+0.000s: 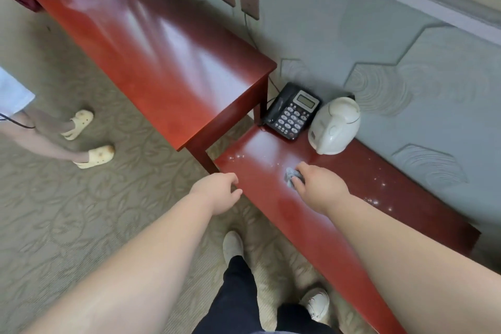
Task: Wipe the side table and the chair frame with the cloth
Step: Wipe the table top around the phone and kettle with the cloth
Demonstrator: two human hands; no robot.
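Right hand (pixel 315 184): clamps small crumpled grey cloth (pixel 291 176) onto glossy red wooden worktop (pixel 271 198), scrubbing among white specks.
Left hand (pixel 221 191): empty, loosely curled, bracing at the near edge.

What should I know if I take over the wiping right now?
Right hand: pressing the small grey cloth onto the low side table.
Left hand: empty, at the table's left edge.
Phone and white kettle stand at the back by the wall.
Done: wiping has begun mid-table.
Left: white specks near the left corner and more at the right; around the phone and kettle; the chair frame, not clearly in view.
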